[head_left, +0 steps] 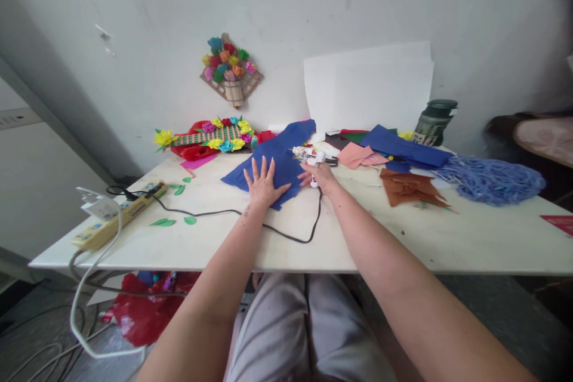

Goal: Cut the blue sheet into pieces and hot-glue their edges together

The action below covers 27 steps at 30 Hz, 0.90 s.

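Note:
My left hand [262,185] lies flat with spread fingers on a dark blue sheet [286,146], which could be crepe paper or cloth. The sheet has uneven edges and stretches back toward the wall. My right hand [323,179] is closed around the handle of a white glue gun [314,156], at the sheet's right edge. The gun's nozzle points left over the blue sheet. From its handle a black cord [290,237] loops across the table toward the left.
A power strip [101,228] with a white charger lies on the table [286,258] at left, near several green paper leaves [163,222]. A flower-decorated piece [210,136] stands behind. To the right are brown scraps [409,187], blue yarn [492,179] and a green bottle [434,122].

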### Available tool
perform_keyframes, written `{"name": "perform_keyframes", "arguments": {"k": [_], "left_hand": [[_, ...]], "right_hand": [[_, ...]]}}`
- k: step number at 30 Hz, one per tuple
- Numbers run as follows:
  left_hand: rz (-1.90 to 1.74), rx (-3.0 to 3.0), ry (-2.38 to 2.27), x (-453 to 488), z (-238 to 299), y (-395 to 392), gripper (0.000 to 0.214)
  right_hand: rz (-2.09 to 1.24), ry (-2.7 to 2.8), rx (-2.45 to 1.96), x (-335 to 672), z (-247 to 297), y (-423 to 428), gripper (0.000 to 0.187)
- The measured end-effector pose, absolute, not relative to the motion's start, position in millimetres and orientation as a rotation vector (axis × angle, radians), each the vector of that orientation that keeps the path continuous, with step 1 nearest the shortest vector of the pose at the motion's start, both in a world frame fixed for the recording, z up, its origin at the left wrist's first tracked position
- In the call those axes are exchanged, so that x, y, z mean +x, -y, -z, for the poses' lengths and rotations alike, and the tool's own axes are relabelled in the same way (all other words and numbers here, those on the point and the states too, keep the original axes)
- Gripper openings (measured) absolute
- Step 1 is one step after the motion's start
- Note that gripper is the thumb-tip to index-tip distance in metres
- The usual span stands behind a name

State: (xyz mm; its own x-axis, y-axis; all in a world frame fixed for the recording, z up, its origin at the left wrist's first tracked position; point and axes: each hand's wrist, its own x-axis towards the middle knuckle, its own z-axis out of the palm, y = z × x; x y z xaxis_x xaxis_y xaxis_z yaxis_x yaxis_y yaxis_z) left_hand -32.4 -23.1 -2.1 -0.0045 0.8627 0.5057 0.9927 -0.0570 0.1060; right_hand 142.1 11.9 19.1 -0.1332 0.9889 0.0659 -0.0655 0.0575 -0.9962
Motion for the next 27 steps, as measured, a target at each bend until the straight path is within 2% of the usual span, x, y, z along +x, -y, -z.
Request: {"name": "perform_keyframes", "arguments": {"k": [4,8,10,16,20,24,27], "left_hand": [[0.767,-2.026,1.846,-30,-3,26,0.079],[1.168,-1.933,1.716,-38,-10,22,0.044],[1.422,-1.743,1.766,-48,-11,18,0.031],[2.032,-1.072,1.878,-87,-8,6,0.013],[2.083,-0.962,1.892,-97,-5,5,0.015],[1.991,-1.164,1.78,-84,-10,12,0.033],[1.865,-1.372,1.694,-75,-16,19,0.039]], "right_hand": [[-1.282,1.337,-1.03,142,-16,-14,0.025],[-1.298,1.371,-1.054,141,-15,-16,0.024],[-1.294,1.359,-1.061,141,-16,-15,0.023],[-1.246,1.272,-1.096,143,-21,-12,0.018],[-1.134,1.226,-1.107,146,-19,-16,0.017],[-1.113,1.197,-0.974,146,-19,-17,0.019],[-1.162,1.27,-0.882,143,-22,-12,0.025]]}}
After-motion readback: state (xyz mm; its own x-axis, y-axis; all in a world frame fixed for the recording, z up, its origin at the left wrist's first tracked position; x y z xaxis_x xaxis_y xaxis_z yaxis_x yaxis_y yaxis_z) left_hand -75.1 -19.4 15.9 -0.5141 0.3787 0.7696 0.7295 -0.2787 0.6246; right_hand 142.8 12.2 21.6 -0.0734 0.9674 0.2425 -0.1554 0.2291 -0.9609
